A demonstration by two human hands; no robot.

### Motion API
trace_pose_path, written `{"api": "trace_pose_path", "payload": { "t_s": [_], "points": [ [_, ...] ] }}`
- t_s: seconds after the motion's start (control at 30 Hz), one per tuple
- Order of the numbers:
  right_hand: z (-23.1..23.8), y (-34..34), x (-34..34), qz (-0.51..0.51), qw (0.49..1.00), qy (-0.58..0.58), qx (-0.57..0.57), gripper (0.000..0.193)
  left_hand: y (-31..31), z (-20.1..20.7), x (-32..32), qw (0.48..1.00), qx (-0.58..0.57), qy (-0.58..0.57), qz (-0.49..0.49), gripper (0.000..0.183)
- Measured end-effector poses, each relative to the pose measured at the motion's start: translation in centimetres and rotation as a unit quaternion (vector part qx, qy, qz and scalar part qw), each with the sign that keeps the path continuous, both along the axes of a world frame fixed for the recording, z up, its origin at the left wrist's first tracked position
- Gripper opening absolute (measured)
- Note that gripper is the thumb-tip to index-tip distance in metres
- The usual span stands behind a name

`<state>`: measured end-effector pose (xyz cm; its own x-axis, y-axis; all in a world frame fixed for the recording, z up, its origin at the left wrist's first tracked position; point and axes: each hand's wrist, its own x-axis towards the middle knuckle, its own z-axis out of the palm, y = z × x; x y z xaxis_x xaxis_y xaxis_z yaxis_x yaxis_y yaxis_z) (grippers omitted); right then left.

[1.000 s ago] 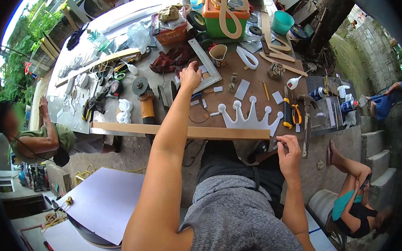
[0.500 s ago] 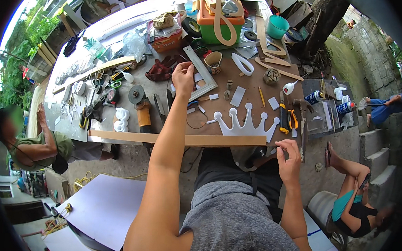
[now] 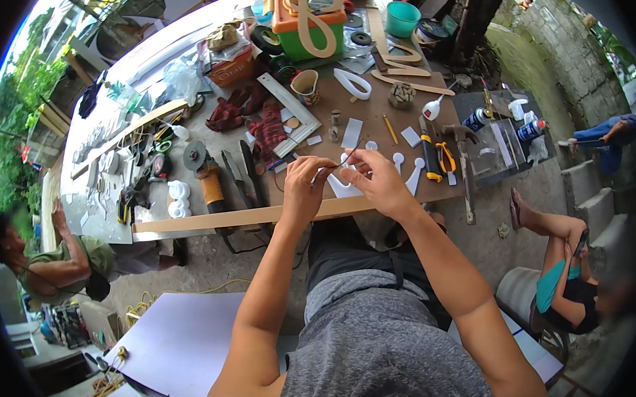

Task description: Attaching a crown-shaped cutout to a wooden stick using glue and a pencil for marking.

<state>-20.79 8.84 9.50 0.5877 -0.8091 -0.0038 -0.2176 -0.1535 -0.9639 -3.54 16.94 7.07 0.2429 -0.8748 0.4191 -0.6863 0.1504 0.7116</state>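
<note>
Angle grinder (image 3: 213,188), orange-bodied, lies at the left of the hands. A long tan strip (image 3: 244,218) runs along the table's near edge, passing beneath the left wrist. Left hand (image 3: 309,180): raised over the table, thumb and fingers pinched on a thin dark strand (image 3: 350,154) – the strand sits between the two hands, before the white crown cutout (image 3: 342,189), itself partly covered. Right hand (image 3: 383,179): fingers curled beside the strand – cannot tell whether they grip it. Farther right: pliers (image 3: 446,159), orange-handled, and a hammer (image 3: 469,171).
</note>
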Motion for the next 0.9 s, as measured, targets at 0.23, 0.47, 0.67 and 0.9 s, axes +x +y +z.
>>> {"api": "trace_pose_path", "payload": {
  "t_s": [0.23,0.47,0.67,0.9],
  "points": [
    [-2.6,0.6,-0.4,-0.011,0.942,-0.179,0.283,0.026,1.1,-1.7,-1.3,1.0,-0.004,0.005,-0.022,0.008],
    [-3.0,-1.5,-5.5,-0.149,0.936,-0.224,0.227,0.023,2.0,-3.3,0.2,0.999,0.016,-0.033,-0.025,0.007],
    [-1.7,-1.2,-7.7,-0.199,0.918,-0.255,0.229,0.023,1.7,-3.4,0.0,0.998,0.017,-0.058,-0.015,0.006],
    [0.9,-1.5,-8.8,-0.089,0.971,-0.217,0.052,0.024,1.3,-2.5,-0.7,0.993,0.011,-0.11,0.029,0.017]
  ]
}}
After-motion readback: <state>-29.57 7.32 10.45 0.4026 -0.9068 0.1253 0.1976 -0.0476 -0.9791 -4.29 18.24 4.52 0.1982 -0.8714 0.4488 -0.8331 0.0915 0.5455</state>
